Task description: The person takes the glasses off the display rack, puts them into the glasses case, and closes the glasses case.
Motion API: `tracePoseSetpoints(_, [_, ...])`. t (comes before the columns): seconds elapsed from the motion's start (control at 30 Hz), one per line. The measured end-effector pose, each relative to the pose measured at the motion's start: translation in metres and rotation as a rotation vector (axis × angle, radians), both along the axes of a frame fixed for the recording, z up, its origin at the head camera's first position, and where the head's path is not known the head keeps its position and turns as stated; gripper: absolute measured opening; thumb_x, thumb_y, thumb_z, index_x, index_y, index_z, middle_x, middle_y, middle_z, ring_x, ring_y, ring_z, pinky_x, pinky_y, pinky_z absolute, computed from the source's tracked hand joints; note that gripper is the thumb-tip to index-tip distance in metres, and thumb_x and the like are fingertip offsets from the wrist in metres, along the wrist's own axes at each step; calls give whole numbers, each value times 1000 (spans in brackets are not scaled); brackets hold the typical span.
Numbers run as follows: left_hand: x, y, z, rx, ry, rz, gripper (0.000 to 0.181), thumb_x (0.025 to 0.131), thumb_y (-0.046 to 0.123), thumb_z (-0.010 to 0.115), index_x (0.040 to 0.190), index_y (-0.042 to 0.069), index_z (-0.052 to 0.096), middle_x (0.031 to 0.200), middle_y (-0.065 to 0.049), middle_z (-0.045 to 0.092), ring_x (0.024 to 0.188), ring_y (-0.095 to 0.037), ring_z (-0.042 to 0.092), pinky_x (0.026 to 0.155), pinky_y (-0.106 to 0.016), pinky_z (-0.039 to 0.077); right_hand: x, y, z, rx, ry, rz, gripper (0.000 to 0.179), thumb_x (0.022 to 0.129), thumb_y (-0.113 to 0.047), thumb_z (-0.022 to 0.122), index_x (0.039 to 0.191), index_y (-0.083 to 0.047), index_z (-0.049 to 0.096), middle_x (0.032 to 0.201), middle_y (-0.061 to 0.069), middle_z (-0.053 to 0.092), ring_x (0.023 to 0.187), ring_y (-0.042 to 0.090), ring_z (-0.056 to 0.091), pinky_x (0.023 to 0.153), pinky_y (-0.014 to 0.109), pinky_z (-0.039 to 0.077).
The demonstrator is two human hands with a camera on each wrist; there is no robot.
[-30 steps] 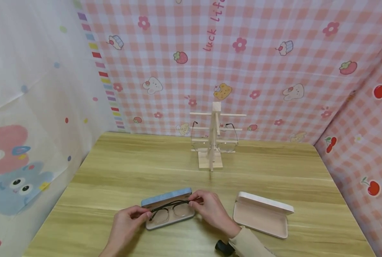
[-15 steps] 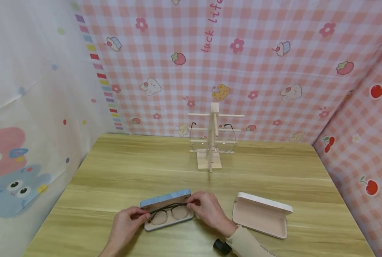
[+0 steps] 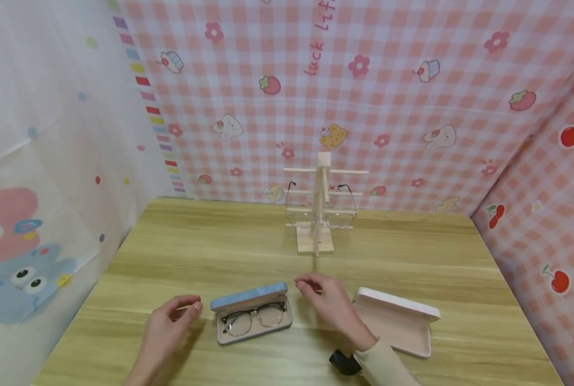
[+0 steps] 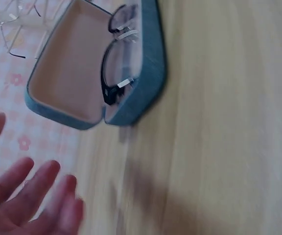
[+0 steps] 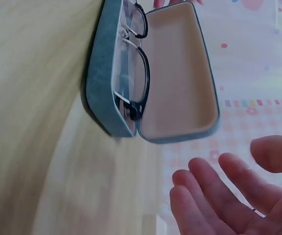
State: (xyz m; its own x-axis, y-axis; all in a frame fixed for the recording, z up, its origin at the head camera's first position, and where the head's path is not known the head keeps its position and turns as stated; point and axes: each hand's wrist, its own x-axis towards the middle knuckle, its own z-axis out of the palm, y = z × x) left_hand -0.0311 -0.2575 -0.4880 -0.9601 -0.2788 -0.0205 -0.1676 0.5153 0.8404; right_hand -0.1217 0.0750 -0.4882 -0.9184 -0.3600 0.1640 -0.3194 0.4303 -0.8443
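Black-browed eyeglasses with clear lenses lie folded inside a blue glasses case, whose lid stands raised at the back. My left hand is off the case's left end, fingers loosely bent and holding nothing. Beyond the case's right end hovers my right hand, also without anything in it. In the left wrist view the case shows past my spread left fingers. The right wrist view has the eyeglasses in the case and my relaxed right fingers apart from it.
A white glasses case stands raised-lidded at the right, partly behind my right forearm. At the back a wooden display stand bears thin-rimmed glasses. Patterned cloth hangs behind and beside the table. A black band circles my right wrist.
Both hands have let go of the eyeglasses, which now rest in the blue case. My left hand moved left, my right hand right and slightly up.
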Motion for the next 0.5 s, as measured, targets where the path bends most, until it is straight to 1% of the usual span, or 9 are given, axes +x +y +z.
tracePoseSetpoints(0.07, [-4,0,2,63,-10,-24,38,103,29,67,129,1,67,123,-15,72,105,-16,70,83,-21,56,-1,-3,-2,-14,-4,9,25,105,-21,62,118,-2,73,111,10,76,103,29,73,91,40,60])
tracePoseSetpoints(0.17, [-8,3,3,198,-66,-91,51,108,34,57,143,-3,54,139,-24,61,120,-31,65,93,-34,58,-2,-9,-7,-31,-56,55,36,108,-28,57,126,0,69,115,14,73,100,30,72,84,35,61])
tracePoseSetpoints(0.23, [-10,6,2,291,-108,-135,56,110,37,50,147,-5,46,144,-29,54,126,-40,60,100,-44,56,-3,-14,-10,-29,-104,88,43,110,-35,52,131,0,66,117,16,72,98,30,71,79,32,61])
tracePoseSetpoints(0.3, [-12,9,0,353,-136,-165,57,111,37,46,149,-6,44,146,-32,51,129,-45,57,104,-51,53,-3,-17,-12,-18,-138,121,49,111,-40,48,134,0,64,119,17,71,98,30,70,77,34,61])
tracePoseSetpoints(0.37, [-14,11,-2,377,-151,-182,57,111,36,46,149,-7,43,145,-32,51,127,-45,58,105,-51,52,-4,-21,-13,1,-158,143,52,111,-44,45,135,-1,63,121,17,70,102,32,70,81,38,61])
tracePoseSetpoints(0.4, [-15,12,-3,382,-161,-186,57,111,35,48,149,-6,44,144,-31,52,126,-44,59,105,-51,52,-5,-22,-13,9,-164,150,53,111,-45,45,136,-2,63,124,18,70,106,33,69,85,41,61])
tracePoseSetpoints(0.5, [-18,15,-6,378,-172,-198,55,109,32,53,147,-6,47,142,-30,54,124,-40,61,103,-48,54,-6,-24,-14,40,-171,165,55,111,-48,43,137,-4,62,128,17,69,117,35,66,95,49,57])
